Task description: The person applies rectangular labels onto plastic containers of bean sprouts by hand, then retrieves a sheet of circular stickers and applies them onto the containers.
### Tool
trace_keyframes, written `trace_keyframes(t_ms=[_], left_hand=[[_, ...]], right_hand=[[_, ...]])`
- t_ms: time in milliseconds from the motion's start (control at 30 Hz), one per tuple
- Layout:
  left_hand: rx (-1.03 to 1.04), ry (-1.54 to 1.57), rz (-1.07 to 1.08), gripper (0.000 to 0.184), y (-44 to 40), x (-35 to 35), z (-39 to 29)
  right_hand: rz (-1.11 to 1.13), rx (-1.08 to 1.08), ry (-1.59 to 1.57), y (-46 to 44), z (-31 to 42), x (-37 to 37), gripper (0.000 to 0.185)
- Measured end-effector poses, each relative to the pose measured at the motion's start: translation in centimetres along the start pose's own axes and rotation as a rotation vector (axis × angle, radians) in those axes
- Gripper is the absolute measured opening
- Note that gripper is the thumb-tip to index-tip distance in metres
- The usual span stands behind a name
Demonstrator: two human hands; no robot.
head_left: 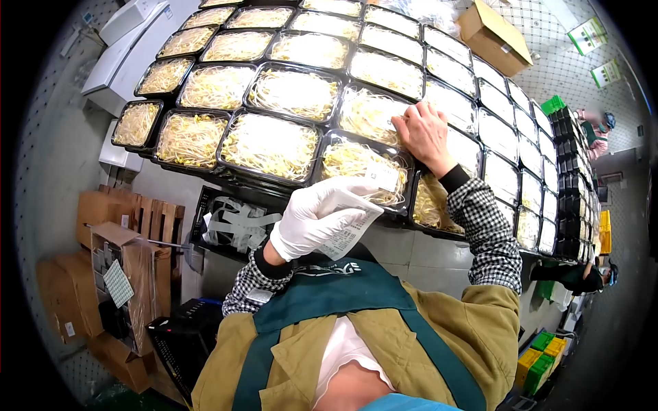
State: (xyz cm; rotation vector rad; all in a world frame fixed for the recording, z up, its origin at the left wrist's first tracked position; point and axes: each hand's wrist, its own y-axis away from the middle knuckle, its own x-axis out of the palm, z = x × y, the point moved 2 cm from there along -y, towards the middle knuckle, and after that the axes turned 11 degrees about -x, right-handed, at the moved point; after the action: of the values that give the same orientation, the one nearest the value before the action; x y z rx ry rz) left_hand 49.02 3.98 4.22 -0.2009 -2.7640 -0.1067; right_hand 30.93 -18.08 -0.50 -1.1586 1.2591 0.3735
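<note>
My left hand [312, 216], in a white glove, is closed around a sheet of printed labels [349, 226]. It is held just over the front edge of a black tray of bean sprouts [346, 161], which has a white label [382, 176] on its top. My right hand [426, 133] is bare and rests over the right end of another bean sprout tray [370, 113], one row farther back. Its fingers are curled together at the tray's surface. Whatever lies under those fingertips is hidden.
Rows of packed sprout trays [295, 92] cover the table, with stacked trays [572, 164] at the right. A cardboard box [493, 38] stands behind. Below the left side is a black crate [205, 216] with label strips, near cardboard boxes [103, 219]. Other people [595, 133] are at far right.
</note>
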Motion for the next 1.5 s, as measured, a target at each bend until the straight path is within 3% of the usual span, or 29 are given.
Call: trace_keyframes(t_ms=[33, 100, 133, 233, 300, 367, 400, 500, 533, 567, 667, 700, 767, 867, 967, 1000, 1033, 1067, 1100, 1133, 1167, 1200, 1300, 1333, 1367, 1400, 1433, 1500], left_hand=[[0.090, -0.155, 0.011, 0.036, -0.3, -0.5, 0.3], [0.061, -0.097, -0.030, 0.036, -0.9, -0.9, 1.2], [0.017, 0.059, -0.062, 0.024, -1.2, -0.3, 1.1], [0.159, -0.192, -0.213, 0.011, -2.4, -0.2, 1.0], [0.137, -0.171, -0.331, 0.010, -2.8, 0.1, 0.7], [0.126, -0.218, -0.377, 0.011, -3.6, -0.3, 1.4], [0.097, -0.293, -0.331, 0.009, -4.0, -0.3, 1.0], [-0.063, -0.217, -0.171, 0.016, -4.7, -0.7, 1.6], [-0.067, -0.294, -0.081, 0.014, -4.4, -1.1, 1.0], [-0.124, -0.180, 0.034, 0.014, -4.1, -0.7, -0.6], [0.024, -0.257, 0.082, 0.015, -3.7, -0.1, -2.5], [0.122, -0.385, 0.063, 0.018, -3.5, -0.2, -3.2], [-0.016, -0.031, -0.098, 0.023, -3.3, 0.2, -2.6], [-0.023, -0.082, -0.124, 0.027, -3.5, -0.4, -2.6], [0.024, -0.158, -0.123, 0.022, -4.3, -0.4, -1.8], [-0.030, -0.077, -0.197, 0.013, -4.7, -0.3, -1.0], [0.018, -0.202, -0.278, 0.010, -5.1, -0.3, -1.0], [0.066, -0.325, -0.361, 0.007, -5.4, -0.2, -1.1], [0.107, -0.448, -0.443, 0.007, -5.6, -0.2, -1.0], [0.195, -0.348, -0.485, 0.009, -5.9, -0.9, 0.3], [0.061, -0.376, -0.571, 0.015, -6.0, -0.9, 0.0], [0.027, -0.365, -0.532, 0.015, -6.3, -0.8, -0.3], [-0.055, -0.311, -0.350, 0.017, -7.4, -0.6, 0.2], [-0.162, -0.291, -0.243, 0.018, -7.4, -1.2, 0.3], [-0.133, -0.354, -0.110, 0.018, -7.1, -1.4, -0.5], [-0.206, -0.214, -0.044, 0.018, -6.8, -1.2, -1.3], [-0.282, -0.069, 0.019, 0.018, -6.4, -0.8, -2.0], [-0.116, -0.221, 0.067, 0.023, -6.2, -1.0, -2.7]], right_hand=[[0.009, 0.000, 0.060, -0.2, 0.2, -0.4, 0.026], [0.041, 0.040, 0.113, -0.2, 0.2, -1.0, 0.024], [0.053, 0.062, 0.144, -0.3, 0.2, -1.5, 0.024], [-0.004, 0.200, -0.531, -0.5, 1.6, -4.3, 0.021], [0.238, 0.132, -1.257, -1.3, 5.5, -8.2, 0.016], [0.364, 0.109, -1.302, -0.6, 7.3, -10.3, 0.013], [0.305, 0.128, -1.303, -0.7, 6.8, -10.2, 0.010], [0.133, 0.159, -1.002, -1.8, 0.5, -7.0, 0.013], [0.090, 0.157, -0.819, -2.9, -2.7, -5.4, 0.016], [0.046, 0.156, -0.639, -3.9, -5.9, -3.7, 0.018], [0.089, 0.062, -0.366, -6.4, -11.2, 1.0, 0.024], [0.096, 0.038, -0.334, -6.8, -11.9, 2.7, 0.026], [0.109, 0.066, -0.280, -6.9, -11.7, 5.1, 0.030], [0.068, 0.034, 0.026, -6.4, -10.0, 5.4, 0.030], [-0.044, 0.033, 0.137, -6.6, -9.5, 3.8, 0.028], [-0.121, -0.006, 0.105, -6.6, -8.9, 3.0, 0.024], [0.035, 0.118, -0.199, -6.2, -7.7, 2.1, 0.021], [0.198, 0.220, -0.712, -6.3, -4.6, -1.0, 0.023], [0.360, 0.165, -1.148, -5.7, -2.1, -2.5, 0.025], [0.472, 0.046, -1.501, -5.2, 0.5, -5.0, 0.023], [0.498, -0.054, -1.581, -4.6, 2.5, -6.9, 0.019], [0.545, 0.055, -1.610, -4.0, 3.2, -7.9, 0.018], [0.362, 0.038, -1.362, -4.6, -0.3, -6.1, 0.014], [0.207, 0.003, -1.158, -5.5, -2.9, -4.3, 0.015], [0.126, -0.006, -0.937, -7.0, -6.4, -3.1, 0.018], [0.181, 0.251, -0.828, -8.4, -9.6, -1.7, 0.018], [0.101, 0.114, -0.507, -9.8, -13.7, 1.2, 0.019], [0.049, 0.039, -0.289, -11.7, -18.7, 5.1, 0.027]])
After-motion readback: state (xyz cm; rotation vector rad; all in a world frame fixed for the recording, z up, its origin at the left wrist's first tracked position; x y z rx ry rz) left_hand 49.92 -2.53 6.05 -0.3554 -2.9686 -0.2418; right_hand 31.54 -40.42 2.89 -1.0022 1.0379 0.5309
